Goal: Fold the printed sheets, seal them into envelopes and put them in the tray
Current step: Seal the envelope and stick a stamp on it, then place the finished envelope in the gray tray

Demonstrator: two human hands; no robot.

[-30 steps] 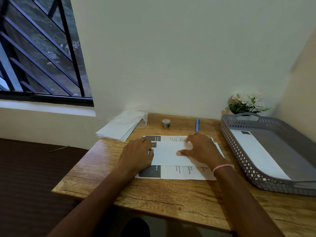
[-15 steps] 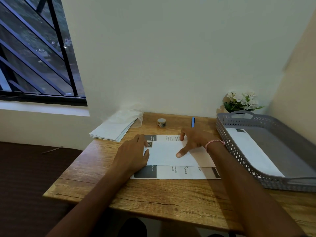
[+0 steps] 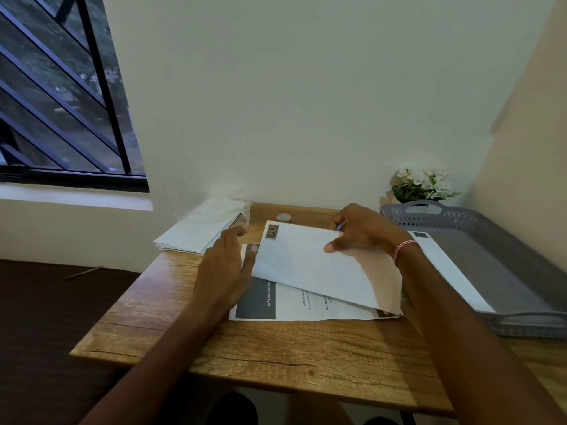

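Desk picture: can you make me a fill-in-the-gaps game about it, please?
The right hand grips a stamped ___.
The plastic tray is coloured ___.
The flowers behind the tray are ___.
Missing words: envelope, grey, white.

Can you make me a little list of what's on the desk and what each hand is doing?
right hand: pinches a white envelope, tilted up over the printed sheet
left hand: fingers relaxed, at the sheet's left edge
tray: grey, on the right, with a second envelope lying inside
spare envelopes: stacked at the back left
tape roll: near the wall
flowers: white, behind the tray
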